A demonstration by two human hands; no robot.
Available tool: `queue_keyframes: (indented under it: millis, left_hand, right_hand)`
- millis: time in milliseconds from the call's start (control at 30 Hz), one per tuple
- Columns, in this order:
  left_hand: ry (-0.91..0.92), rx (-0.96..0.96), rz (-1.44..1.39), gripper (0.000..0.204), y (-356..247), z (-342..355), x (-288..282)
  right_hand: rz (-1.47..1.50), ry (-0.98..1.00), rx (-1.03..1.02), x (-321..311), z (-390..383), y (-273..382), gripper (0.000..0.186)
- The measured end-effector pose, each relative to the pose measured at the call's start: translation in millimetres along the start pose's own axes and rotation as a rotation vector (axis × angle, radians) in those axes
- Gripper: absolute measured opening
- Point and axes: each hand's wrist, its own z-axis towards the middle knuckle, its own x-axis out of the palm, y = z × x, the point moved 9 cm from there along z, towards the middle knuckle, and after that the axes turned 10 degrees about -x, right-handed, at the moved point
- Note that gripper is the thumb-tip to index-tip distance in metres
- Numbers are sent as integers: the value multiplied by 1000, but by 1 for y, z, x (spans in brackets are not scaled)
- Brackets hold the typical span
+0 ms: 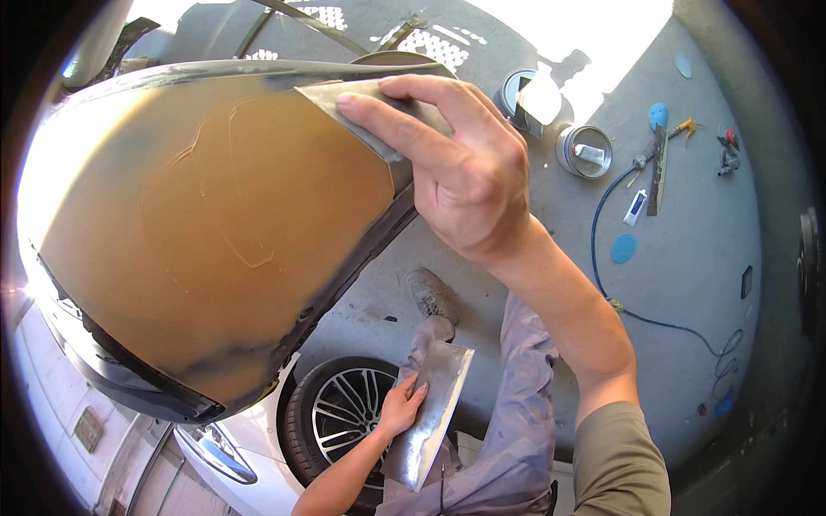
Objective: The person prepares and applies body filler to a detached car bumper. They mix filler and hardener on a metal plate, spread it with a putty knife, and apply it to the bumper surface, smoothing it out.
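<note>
Counts — two hands, right hand (473, 176) and left hand (402, 408). Two flat blades, one per hand: grey spreader (366, 96), broad metal plate (437, 400). One tan-coated panel (249, 189), one shoe (430, 294), one visible wheel (297, 413). Toward the floor's (688, 284) right edge: two round tins (561, 156), two white tubes (635, 207) — one at a tin — at least three blue round pieces (624, 248), one hose (595, 228).
</note>
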Motion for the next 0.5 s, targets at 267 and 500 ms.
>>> queue_keyframes:
  millis: [267, 500]
  left_hand:
    - [-11, 47, -6, 39, -4, -3, -1]
    - [3, 77, -66, 38, -9, -3, -10]
  right_hand:
    - [-13, -59, -13, 25, -27, 12, 45]
    - [0, -90, -139, 33, -110, 30, 37]
